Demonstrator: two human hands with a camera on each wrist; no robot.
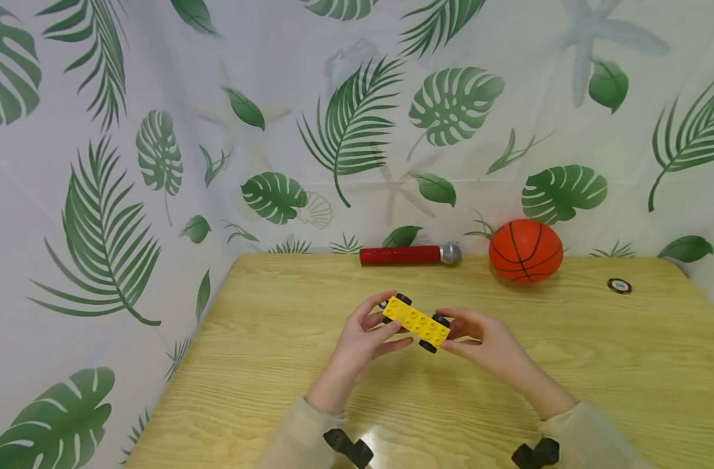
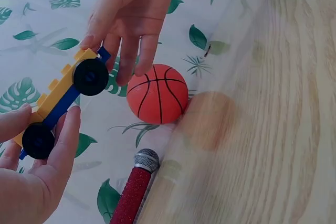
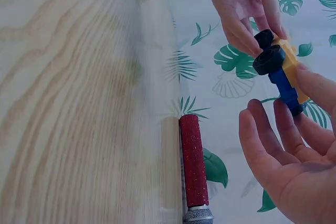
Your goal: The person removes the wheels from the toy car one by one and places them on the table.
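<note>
Both hands hold a toy block car (image 1: 417, 319) above the table. It has a yellow studded top, a blue underside (image 2: 64, 104) and black wheels (image 3: 269, 60). My left hand (image 1: 357, 339) pinches the car's left end, thumb on the studded top and fingers beneath. At the other end, my right hand (image 1: 494, 342) pinches the car near a wheel, between thumb and fingers. In the head view the car is tilted, its left end farther from me. The remaining fingers of the right hand are spread apart in the left wrist view.
Along the table's back edge lie a red glittery microphone (image 1: 400, 255) with a silver head and an orange-red basketball (image 1: 526, 251). A black-and-white poker chip (image 1: 619, 285) lies at the right. Behind the wooden table (image 1: 245, 365) hangs a leaf-patterned cloth (image 1: 357, 215).
</note>
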